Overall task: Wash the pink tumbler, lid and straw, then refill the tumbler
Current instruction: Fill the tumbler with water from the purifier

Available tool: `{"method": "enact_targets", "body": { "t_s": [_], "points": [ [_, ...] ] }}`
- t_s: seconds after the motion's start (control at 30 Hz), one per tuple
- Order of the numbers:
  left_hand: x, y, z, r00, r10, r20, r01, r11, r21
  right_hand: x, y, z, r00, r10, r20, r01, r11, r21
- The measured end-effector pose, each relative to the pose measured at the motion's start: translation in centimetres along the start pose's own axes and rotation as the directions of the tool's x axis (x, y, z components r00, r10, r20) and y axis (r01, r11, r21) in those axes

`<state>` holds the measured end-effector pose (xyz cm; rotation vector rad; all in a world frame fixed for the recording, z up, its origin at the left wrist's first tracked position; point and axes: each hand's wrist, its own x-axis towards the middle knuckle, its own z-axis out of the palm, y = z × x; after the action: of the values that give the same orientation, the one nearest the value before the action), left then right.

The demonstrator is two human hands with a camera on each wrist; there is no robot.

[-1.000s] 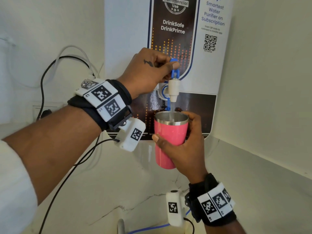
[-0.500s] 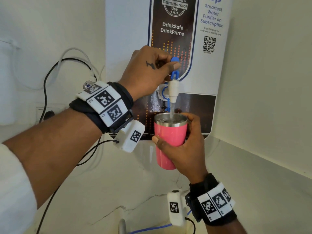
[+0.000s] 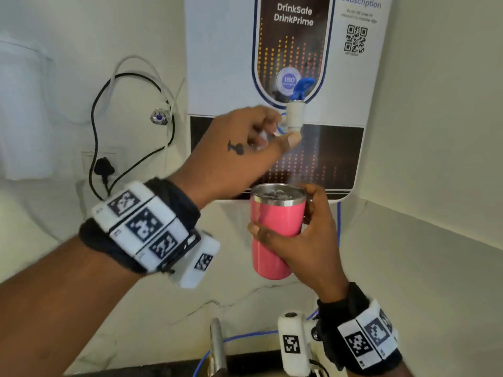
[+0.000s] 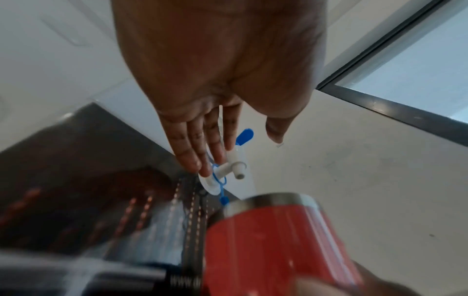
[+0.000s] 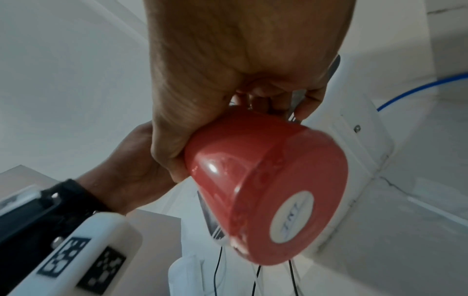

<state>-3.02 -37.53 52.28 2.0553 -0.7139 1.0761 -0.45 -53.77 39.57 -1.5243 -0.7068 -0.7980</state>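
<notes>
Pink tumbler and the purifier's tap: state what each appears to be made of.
Pink tumbler, gripped by the right hand: apparently stainless steel under a glossy pink coating. The bare rim is silvery and the body shows sharp highlights in the right wrist view.

Tap: looks like moulded plastic, a matte white body with a blue lever; uniform colour, no metallic shine.

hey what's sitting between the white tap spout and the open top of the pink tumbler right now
In the head view the left hand's thumb tip sits just under the white tap spout; below it only the purifier's dark panel shows down to the pink tumbler.
</notes>
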Motion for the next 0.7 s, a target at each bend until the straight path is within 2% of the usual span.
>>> {"method": "enact_targets", "body": {
  "t_s": [0.07,0.17,0.3,0.43,0.57,0.7],
  "points": [
    [-3.2,-0.9,-0.1,0.985,-0.133,0.113,0.138,0.99,-0.04,-1.6,-0.1,0.6,1.0,0.019,0.019,-0.02,1.0,0.011],
    [-8.0,-2.3,-0.3,0.914,-0.235,0.33,0.263,0.964,-0.043,-4.2,0.2,1.4,0.998,0.037,0.048,-0.039,0.999,0.031],
    [-12.8,-3.7,-0.4,0.884,-0.363,0.294,0.398,0.915,-0.068,-7.2,1.0,2.3,0.991,0.079,0.105,-0.086,0.994,0.064],
    [-16.2,-3.6,0.0,0.848,-0.363,0.387,0.45,0.879,-0.161,-9.6,1.6,3.3,0.987,0.079,0.139,-0.092,0.991,0.095],
    [-19.7,-4.8,0.1,0.85,-0.425,0.31,0.481,0.868,-0.127,-12.8,3.2,5.0,0.98,0.114,0.165,-0.132,0.986,0.105],
    [-23.7,-6.9,0.0,0.812,-0.529,0.248,0.567,0.816,-0.115,-15.8,4.9,7.0,0.951,0.214,0.222,-0.245,0.962,0.119]
  ]
}}
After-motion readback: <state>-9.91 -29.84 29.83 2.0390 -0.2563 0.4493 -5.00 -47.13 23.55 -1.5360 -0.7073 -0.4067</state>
